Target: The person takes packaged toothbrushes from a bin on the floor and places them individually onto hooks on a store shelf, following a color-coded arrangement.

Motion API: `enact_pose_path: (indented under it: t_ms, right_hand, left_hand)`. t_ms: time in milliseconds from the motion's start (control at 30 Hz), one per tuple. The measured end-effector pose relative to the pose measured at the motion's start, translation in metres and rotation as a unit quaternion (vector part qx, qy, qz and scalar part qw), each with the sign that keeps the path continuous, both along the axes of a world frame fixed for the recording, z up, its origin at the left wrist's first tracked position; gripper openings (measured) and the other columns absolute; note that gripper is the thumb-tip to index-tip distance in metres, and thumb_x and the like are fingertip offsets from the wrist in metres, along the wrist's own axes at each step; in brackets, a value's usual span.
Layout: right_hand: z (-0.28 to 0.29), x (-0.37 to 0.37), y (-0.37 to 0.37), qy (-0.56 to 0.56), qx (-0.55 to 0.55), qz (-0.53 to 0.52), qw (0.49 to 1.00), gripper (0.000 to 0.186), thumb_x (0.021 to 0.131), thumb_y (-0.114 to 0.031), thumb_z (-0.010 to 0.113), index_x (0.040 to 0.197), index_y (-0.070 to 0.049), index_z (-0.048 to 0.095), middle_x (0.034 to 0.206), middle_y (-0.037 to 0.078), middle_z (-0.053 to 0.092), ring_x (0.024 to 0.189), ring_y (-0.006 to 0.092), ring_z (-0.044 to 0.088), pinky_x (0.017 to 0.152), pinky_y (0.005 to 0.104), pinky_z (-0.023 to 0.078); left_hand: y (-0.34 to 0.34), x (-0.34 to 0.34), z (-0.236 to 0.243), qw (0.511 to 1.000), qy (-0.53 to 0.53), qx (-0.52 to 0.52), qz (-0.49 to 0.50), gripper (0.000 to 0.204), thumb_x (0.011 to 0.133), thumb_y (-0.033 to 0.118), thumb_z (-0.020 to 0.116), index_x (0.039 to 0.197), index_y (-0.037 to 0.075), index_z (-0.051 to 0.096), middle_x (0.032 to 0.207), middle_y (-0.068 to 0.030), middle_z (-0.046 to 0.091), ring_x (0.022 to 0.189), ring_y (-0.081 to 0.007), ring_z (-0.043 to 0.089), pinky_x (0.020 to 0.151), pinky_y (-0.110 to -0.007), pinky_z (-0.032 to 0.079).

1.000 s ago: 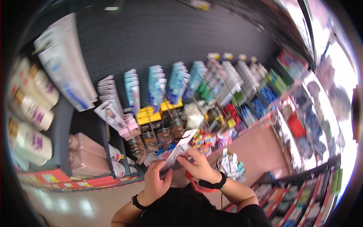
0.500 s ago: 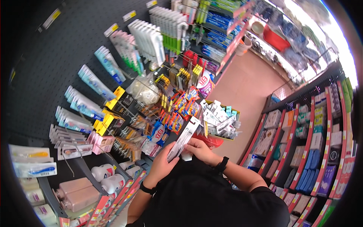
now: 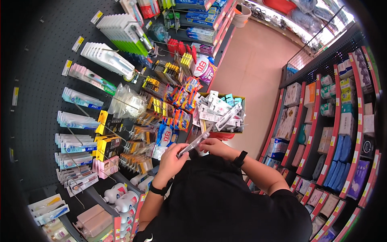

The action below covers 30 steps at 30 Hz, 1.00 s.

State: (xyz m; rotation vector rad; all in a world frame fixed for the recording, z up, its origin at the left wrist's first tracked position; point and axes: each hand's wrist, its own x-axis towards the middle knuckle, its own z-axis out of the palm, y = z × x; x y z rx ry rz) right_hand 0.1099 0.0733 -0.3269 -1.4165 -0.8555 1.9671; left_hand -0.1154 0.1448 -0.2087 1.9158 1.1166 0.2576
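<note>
My left hand [image 3: 171,162] is closed around the lower end of a slim clear-and-white blister pack [image 3: 195,143]. The pack is tilted nearly edge-on and points away from me, so what is inside cannot be made out. On its right side, my right hand [image 3: 217,148] has its fingers curled in, with the tips close against the pack. A small whitish bit shows under those fingers, too hidden to name. Just beyond both hands stands a yellow-edged box [image 3: 243,117], heaped with white, grey and teal packs of similar shape. Something red [image 3: 224,137] is beneath it.
At left, a dark pegboard [image 3: 36,101] carries hooks with packaged toothbrushes [image 3: 78,121] and yellow-black packs [image 3: 107,147]. Orange detergent bags [image 3: 181,119] hang near the box. White bottles [image 3: 127,201] stand lower left. Shelves [image 3: 334,141] of tissues and towels line the right, across the floor [image 3: 250,60].
My view has turned, and the pegboard goods have shifted within it. The blister pack has turned from showing its broad face to nearly edge-on. Both hands stay at it.
</note>
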Motion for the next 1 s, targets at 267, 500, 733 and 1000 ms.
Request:
enact_pose_path:
  t_ms: [267, 500, 733, 1000]
  right_hand:
    - [-0.003, 0.035, -0.003, -0.063, 0.097, 0.027, 0.993, 0.033, 0.099, -0.023, 0.058, 0.108, 0.006, 0.069, 0.089, 0.011, 0.07, 0.085, 0.0162, 0.065, 0.077, 0.0341, 0.052]
    - [-0.036, 0.068, -0.011, -0.031, 0.015, 0.056, 0.998, 0.038, 0.1, -0.03, 0.06, 0.129, -0.005, 0.06, 0.105, 0.003, 0.068, 0.091, 0.0115, 0.063, 0.076, 0.0288, 0.05]
    - [-0.062, 0.076, -0.018, 0.005, -0.059, -0.015, 0.998, 0.041, 0.099, -0.031, 0.06, 0.133, -0.007, 0.057, 0.112, 0.001, 0.065, 0.095, 0.0114, 0.062, 0.077, 0.0281, 0.05]
    - [-0.094, 0.078, -0.018, -0.01, -0.066, -0.031, 0.997, 0.034, 0.098, -0.027, 0.059, 0.122, -0.004, 0.064, 0.104, 0.002, 0.066, 0.089, 0.0114, 0.063, 0.075, 0.0269, 0.05]
  left_hand:
    - [0.009, 0.049, -0.013, 0.999, 0.024, -0.009, -0.043, 0.022, 0.092, 0.016, 0.07, 0.112, 0.011, 0.075, 0.092, -0.0084, 0.06, 0.078, -0.0263, 0.063, 0.069, -0.037, 0.051]
    - [0.018, 0.093, -0.056, 0.991, 0.028, 0.038, -0.129, 0.02, 0.092, 0.014, 0.069, 0.111, 0.011, 0.075, 0.097, -0.0099, 0.061, 0.085, -0.0303, 0.066, 0.073, -0.04, 0.053]
    - [0.017, 0.122, -0.076, 0.973, 0.067, 0.109, -0.191, 0.019, 0.091, 0.012, 0.068, 0.109, 0.011, 0.074, 0.094, -0.0116, 0.06, 0.087, -0.0334, 0.066, 0.074, -0.043, 0.053]
    - [0.014, 0.137, -0.111, 0.962, 0.069, 0.148, -0.221, 0.016, 0.091, 0.014, 0.067, 0.106, 0.012, 0.072, 0.093, -0.0109, 0.059, 0.09, -0.0321, 0.065, 0.076, -0.045, 0.052]
